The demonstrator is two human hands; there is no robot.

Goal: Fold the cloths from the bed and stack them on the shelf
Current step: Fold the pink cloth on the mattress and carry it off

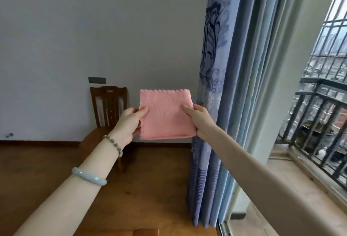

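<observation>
A pink cloth [166,114], folded into a rough square with a scalloped top edge, is held up in the air at arm's length in front of me. My left hand [128,123] grips its left edge, thumb on the front. Its right edge is pinched by my right hand [197,117], thumb also on the front. The fold runs along the cloth's bottom edge. Neither the bed nor the shelf is in view.
A wooden chair [108,108] stands against the grey wall behind the cloth. A blue patterned curtain [216,66] hangs on the right, beside a window with a metal railing [319,115]. Wooden floor [37,170] lies below.
</observation>
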